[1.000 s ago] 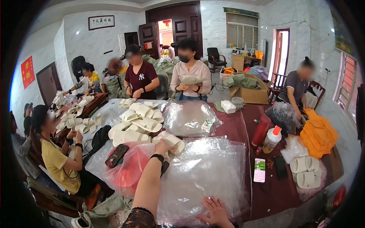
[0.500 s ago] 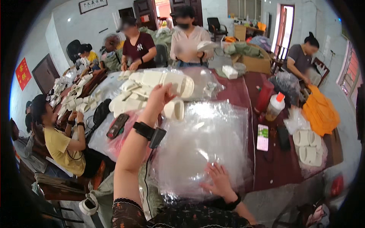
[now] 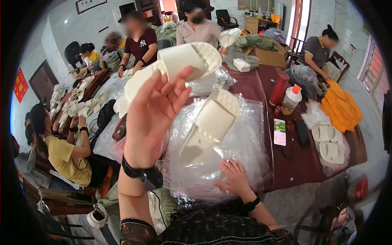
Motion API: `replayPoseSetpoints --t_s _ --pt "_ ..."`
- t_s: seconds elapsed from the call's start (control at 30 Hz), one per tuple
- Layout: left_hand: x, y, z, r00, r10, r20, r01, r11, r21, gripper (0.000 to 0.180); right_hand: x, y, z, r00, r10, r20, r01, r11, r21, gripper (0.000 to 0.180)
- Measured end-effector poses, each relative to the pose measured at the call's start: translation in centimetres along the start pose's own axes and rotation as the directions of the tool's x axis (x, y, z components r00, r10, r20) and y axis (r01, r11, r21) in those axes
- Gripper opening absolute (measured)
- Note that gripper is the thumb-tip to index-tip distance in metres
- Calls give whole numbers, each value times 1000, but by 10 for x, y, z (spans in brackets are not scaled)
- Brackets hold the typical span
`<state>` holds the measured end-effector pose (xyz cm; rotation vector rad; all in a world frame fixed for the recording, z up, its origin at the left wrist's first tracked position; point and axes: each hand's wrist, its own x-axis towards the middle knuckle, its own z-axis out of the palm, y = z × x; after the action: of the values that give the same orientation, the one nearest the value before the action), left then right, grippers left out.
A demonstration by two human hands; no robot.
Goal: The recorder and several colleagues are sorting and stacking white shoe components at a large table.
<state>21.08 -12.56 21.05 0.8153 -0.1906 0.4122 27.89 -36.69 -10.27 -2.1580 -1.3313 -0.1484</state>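
My left hand (image 3: 157,102) is raised over the table, palm showing, fingers loosely bent and apart, nothing visible in it. A white slipper (image 3: 185,61) shows right behind its fingers; whether they touch is unclear. To the right of this hand, another white slipper (image 3: 210,124) appears tilted over a stack of clear plastic bags (image 3: 249,139); I cannot tell if it rests on them. My right hand (image 3: 236,177) lies flat and spread on the stack's near right part. More white slippers (image 3: 132,87) are partly hidden behind my left hand.
Right of the bags are a phone (image 3: 279,131), a dark case (image 3: 301,132), a bottle with an orange cap (image 3: 292,100), a red cylinder (image 3: 279,87), packed slippers (image 3: 328,143) and orange cloth (image 3: 339,107). Several people work around the tables. A white box (image 3: 241,65) stands farther back.
My left hand has come back nearer from the slipper pile and opened. One slipper now shows over the bags, and another looks larger behind my fingers. My right hand stays on the bags.
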Motion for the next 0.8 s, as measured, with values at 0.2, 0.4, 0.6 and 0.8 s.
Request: replayPoseSetpoints --t_s 0.2,0.4,0.6,0.8 --pt "-31 -77 2 990 4 -139 -17 996 -90 23 4 -3 -4 1000 -3 17 4 1000 -26 67" --pt "-20 -169 -68 868 -76 -490 -79 954 -289 23 3 1 3 999 2 33 0 998 -62 71" --pt "-48 -167 -131 815 -333 -474 446 883 148 47 3 0 -4 995 20 101 -16 999 -42 77" --pt "-90 -142 -176 997 10 -74 75 -98 992 57 13 -8 -25 991 47 126 -51 998 28 78"
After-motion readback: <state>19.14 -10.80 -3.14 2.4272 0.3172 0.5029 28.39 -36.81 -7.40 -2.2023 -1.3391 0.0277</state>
